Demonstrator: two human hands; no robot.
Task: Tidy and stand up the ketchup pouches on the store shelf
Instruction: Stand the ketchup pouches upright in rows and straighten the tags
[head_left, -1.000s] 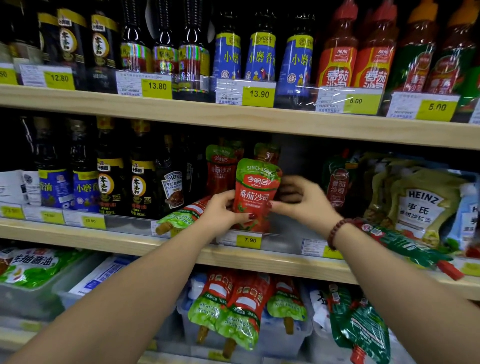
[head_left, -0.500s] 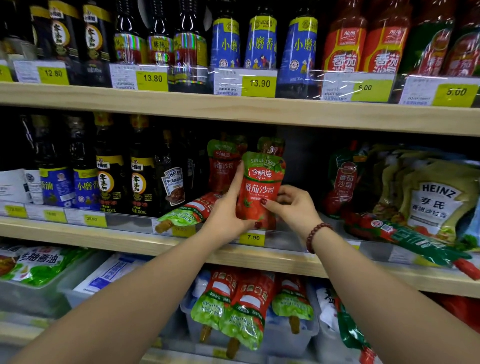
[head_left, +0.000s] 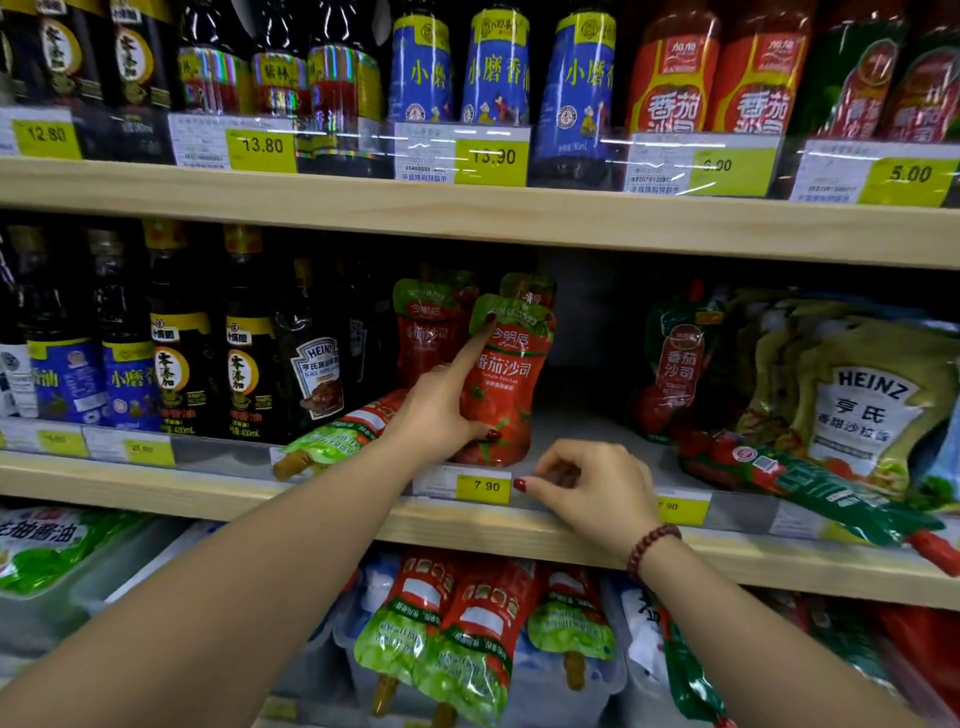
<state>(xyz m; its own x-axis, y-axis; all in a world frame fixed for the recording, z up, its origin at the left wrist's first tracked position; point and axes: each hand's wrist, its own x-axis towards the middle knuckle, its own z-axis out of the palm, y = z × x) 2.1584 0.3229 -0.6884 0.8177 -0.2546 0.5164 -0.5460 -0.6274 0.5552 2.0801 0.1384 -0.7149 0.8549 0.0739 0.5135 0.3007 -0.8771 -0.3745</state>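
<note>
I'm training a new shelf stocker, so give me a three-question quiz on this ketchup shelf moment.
1. True or false: the front ketchup pouch stands upright on the middle shelf.
2. Which hand touches that pouch? A) left hand B) right hand C) both
3. Fill in: the yellow price tag just below the pouch reads ____.

Key
1. True: it stands at the shelf front, with two more pouches behind it.
2. A: the left forefinger lies up the pouch's face and the thumb presses its base, while the right hand is curled at the shelf edge, apart from the pouch.
3. 7.90
</note>
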